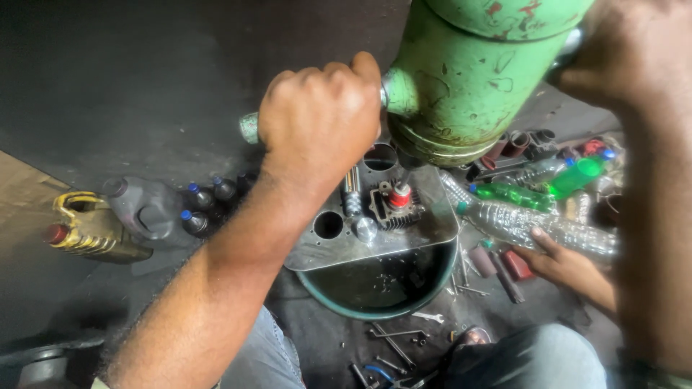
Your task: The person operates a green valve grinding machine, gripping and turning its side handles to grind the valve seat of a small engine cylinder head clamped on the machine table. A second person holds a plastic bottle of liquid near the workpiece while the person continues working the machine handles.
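The left hand (317, 119) grips the side handle (249, 127) at nine o'clock of the green drill body (461, 79), the right hand (634, 50) clasps its one-o'clock side, bit over the finned cylinder block (393, 209).

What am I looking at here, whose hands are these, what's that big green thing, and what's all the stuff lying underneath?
This is one picture from a camera worn on a person's head, looking down at their own hands. The left hand is closed around a side handle on a big chipped green metal machine body; the right hand rests on its upper right, blurred. Under the machine sits a grey metal plate with round holes, carrying a small finned engine part with a red cap. The plate lies over a round green basin. Around it on the dark floor are dark oil bottles with blue caps, clear and green plastic bottles and scattered hand tools. Another person's hand rests at the lower right.
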